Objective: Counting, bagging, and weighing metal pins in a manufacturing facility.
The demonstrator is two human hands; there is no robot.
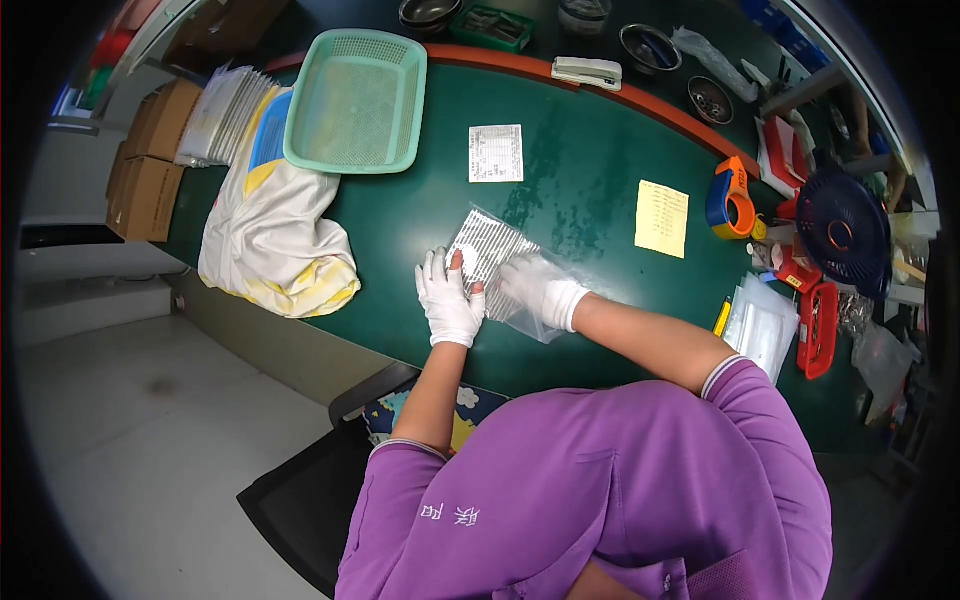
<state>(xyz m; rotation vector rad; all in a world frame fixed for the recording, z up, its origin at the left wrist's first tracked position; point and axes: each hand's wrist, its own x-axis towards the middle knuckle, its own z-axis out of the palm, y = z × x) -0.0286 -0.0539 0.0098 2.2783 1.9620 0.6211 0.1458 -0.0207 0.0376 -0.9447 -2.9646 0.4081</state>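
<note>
Both your gloved hands, left hand and right hand, press flat and unclenched on one clear plastic bag on the green surface. Beyond the bag: one mint basket, one white slip, one yellow note, one tape dispenser.

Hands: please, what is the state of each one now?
Left hand: open, flat, pressing on the clear plastic bag.
Right hand: open, resting flat on the same bag.
</note>
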